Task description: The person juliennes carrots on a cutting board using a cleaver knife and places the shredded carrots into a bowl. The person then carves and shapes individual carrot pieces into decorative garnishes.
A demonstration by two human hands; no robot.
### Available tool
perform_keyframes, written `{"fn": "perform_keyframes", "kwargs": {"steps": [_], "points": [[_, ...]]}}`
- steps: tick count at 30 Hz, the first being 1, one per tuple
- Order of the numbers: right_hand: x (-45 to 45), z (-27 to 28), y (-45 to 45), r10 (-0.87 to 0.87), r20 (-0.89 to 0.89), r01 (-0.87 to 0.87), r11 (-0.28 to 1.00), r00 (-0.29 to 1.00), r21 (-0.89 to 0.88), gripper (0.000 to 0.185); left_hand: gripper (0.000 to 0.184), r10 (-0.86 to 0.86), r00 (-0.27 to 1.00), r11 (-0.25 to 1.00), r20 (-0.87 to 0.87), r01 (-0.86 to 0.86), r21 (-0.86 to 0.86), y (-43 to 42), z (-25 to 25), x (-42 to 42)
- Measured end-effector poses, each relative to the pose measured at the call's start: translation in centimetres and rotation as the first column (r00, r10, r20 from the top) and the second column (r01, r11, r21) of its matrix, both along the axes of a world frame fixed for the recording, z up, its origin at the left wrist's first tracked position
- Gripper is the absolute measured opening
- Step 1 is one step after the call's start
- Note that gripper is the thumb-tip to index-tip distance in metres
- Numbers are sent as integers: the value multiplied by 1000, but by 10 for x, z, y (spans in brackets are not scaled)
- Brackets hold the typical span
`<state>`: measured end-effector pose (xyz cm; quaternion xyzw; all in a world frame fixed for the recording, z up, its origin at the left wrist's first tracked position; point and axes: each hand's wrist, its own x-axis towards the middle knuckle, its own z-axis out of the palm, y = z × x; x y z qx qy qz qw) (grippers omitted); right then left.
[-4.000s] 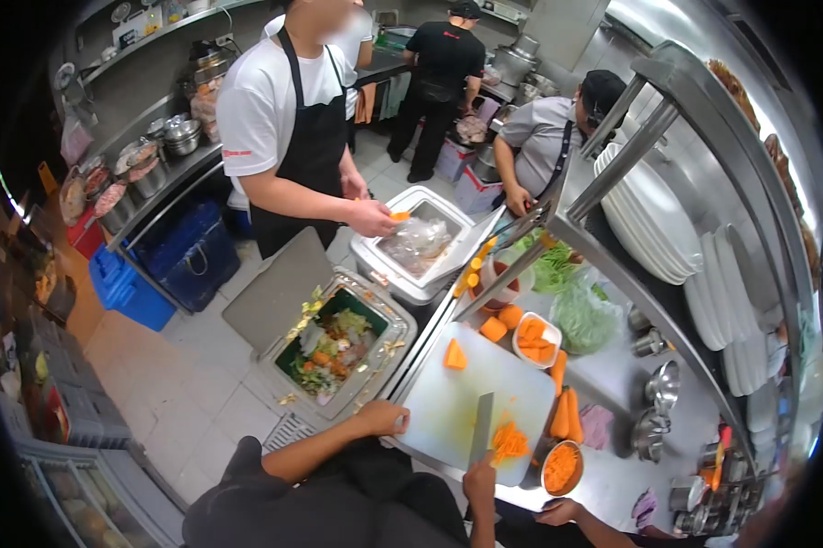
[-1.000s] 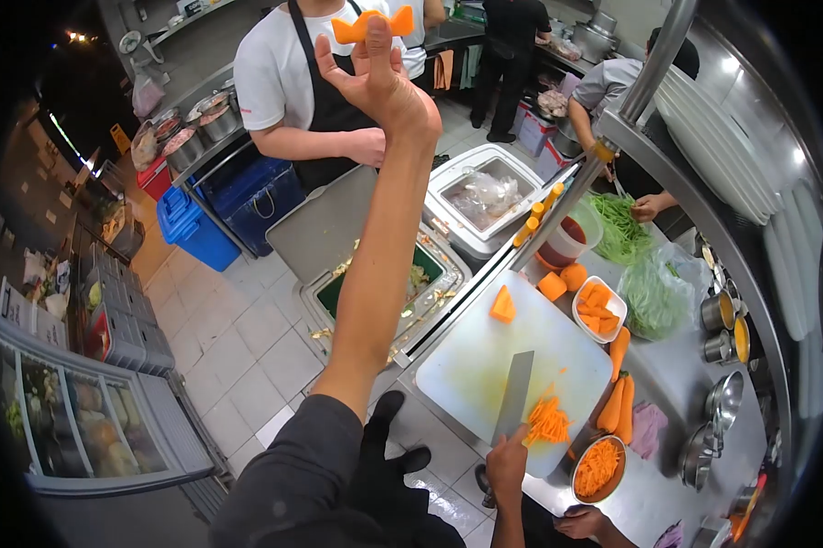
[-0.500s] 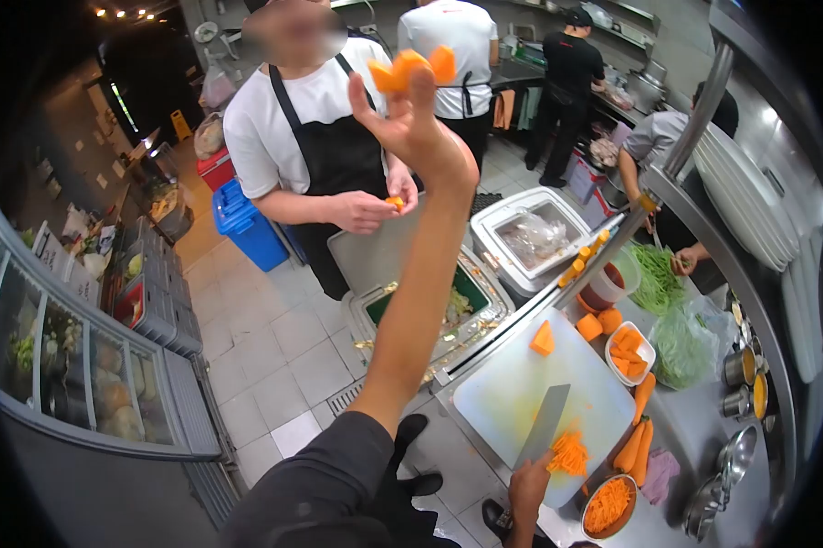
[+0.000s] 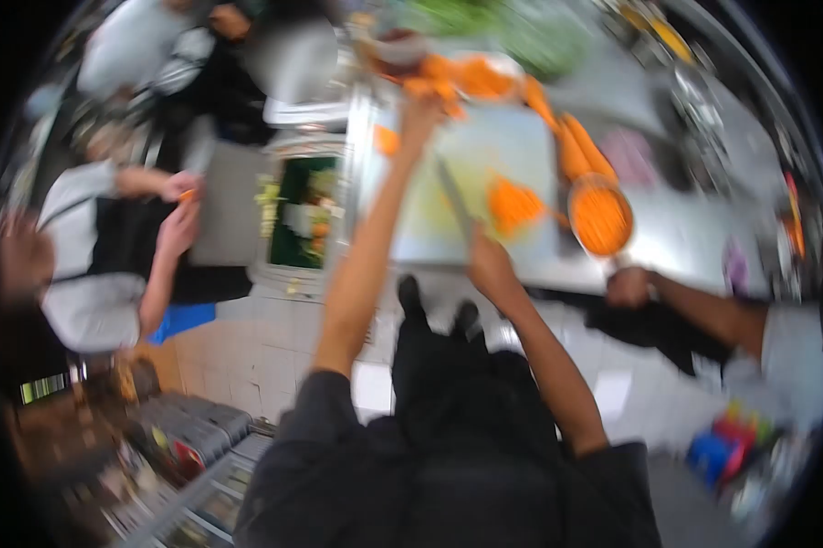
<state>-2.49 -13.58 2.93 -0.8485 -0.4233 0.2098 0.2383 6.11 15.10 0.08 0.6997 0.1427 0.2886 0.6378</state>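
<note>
My left hand (image 4: 420, 117), blurred, reaches to the far left part of the white cutting board (image 4: 512, 137). Its fingers are closed on orange carrot pieces (image 4: 423, 88), though their edges are smeared. The handle of a kitchen knife (image 4: 453, 194) is in my right hand (image 4: 492, 265), over the near part of the board, with the blade pointing away and left. Right of the blade lies a heap of shredded carrot (image 4: 513, 203). One loose orange chunk (image 4: 387, 140) rests at the board's left side. A metal bowl of shredded carrot (image 4: 600, 217) stands right of the board.
Whole carrots (image 4: 576, 151) lie beyond the bowl, and a white bowl of orange chunks (image 4: 486, 77) sits behind the board. An open bin (image 4: 294, 265) is at left. One co-worker (image 4: 110, 228) stands beyond it; another co-worker's hand (image 4: 629, 287) is close on the right.
My left hand has come down from high in front of a co-worker to the board's far side. My view has turned toward the counter. The knife stays in my right hand.
</note>
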Motion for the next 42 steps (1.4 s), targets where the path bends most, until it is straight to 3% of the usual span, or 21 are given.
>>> {"fn": "perform_keyframes", "kwargs": {"steps": [1, 2, 4, 8, 10, 11, 13, 14, 15, 18, 20, 21, 23, 24, 25, 30, 32, 34, 36, 38, 42], "points": [[-6, 11, -3, -65, -2, 65, 998, 998, -4, 48, 28, 29, 973, 1000, -228, -30, -3, -39, 92, -1], [-5, 17, 3, -101, -18, 100, 994, 995, -37, 47, 43, 108, 945, 994, -308, -110, 9, -25, 81, 38], [-6, 22, 3, -140, -41, 137, 988, 989, -73, 47, 73, 143, 922, 972, -361, -61, 229, -15, 97, 80], [-12, 20, 5, -186, -87, 186, 982, 979, -10, 43, 85, 75, 882, 961, -466, 61, 269, 20, 69, 153], [-13, 21, 2, -204, -102, 208, 978, 974, 25, 42, 86, 299, 852, 893, -430, -90, 442, 13, 83, 133], [-14, 23, 1, -252, -135, 251, 968, 958, -28, 43, 74, 211, 887, 941, -411, -70, 332, 13, 94, 112], [-13, 21, 4, -290, -153, 283, 957, 945, -65, 45, 55, 239, 963, 880, -124, -161, 447, 2, 97, 48], [-14, 6, 1, -318, -162, 319, 948, 934, -21, 46, 34, 164, 975, 907, 151, -209, 366, 2, 74, 14], [-11, -1, 1, -351, -169, 360, 933, 921, 26, 48, 26, 198, 966, 867, 167, -252, 430, -9, 75, -31], [-13, 4, -1, -422, -184, 428, 904, 888, -9, 54, 21, 361, 924, 924, -126, -336, 183, -28, 28, -154], [-9, -1, -7, -406, -200, 429, 899, 892, 85, 57, 18, 398, 862, 917, -314, -373, 141, -42, 6, -221], [-7, -3, -10, -388, -116, 398, 913, 914, 88, 57, 18, 396, 844, 918, -361, -377, 124, -45, 0, -243], [-1, -4, -16, -354, -42, 355, 934, 934, 40, 48, 15, 341, 892, 917, -298, -245, 316, -60, 2, -292], [-8, 42, -4, -404, -86, 406, 914, 911, 8, 35, 13, 313, 866, 945, -391, -245, 216, -70, 22, -302], [-13, 56, 0, -437, -92, 442, 896, 895, 41, 31, 13, 327, 861, 935, -389, -234, 266, -68, 18, -309], [-51, 91, 10, -539, -123, 545, 838, 833, 14, 33, 14, 357, 838, 926, -413, -260, 272, -51, 22, -292], [-56, 85, -4, -564, -167, 583, 807, 809, 94, 29, 25, 214, 940, 885, -265, -72, 459, -55, 21, -265], [-56, 92, -22, -612, -102, 621, 775, 784, 121, 28, 48, 193, 926, 680, -325, 113, 725, -75, -1, -234], [-49, 96, -41, -669, -47, 666, 727, 742, 164, 27, 74, 277, 864, 526, -421, 231, 819, -108, -19, -199], [-41, 99, -66, -718, -65, 720, 686, 693, 100, 27, 80, 251, 881, 541, -401, 217, 813, -136, -23, -163], [-16, 59, -101, -686, 63, 681, 727, 725, 85, 28, 92, 131, 942, 625, -310, 164, 763, -172, -39, -92]]}}
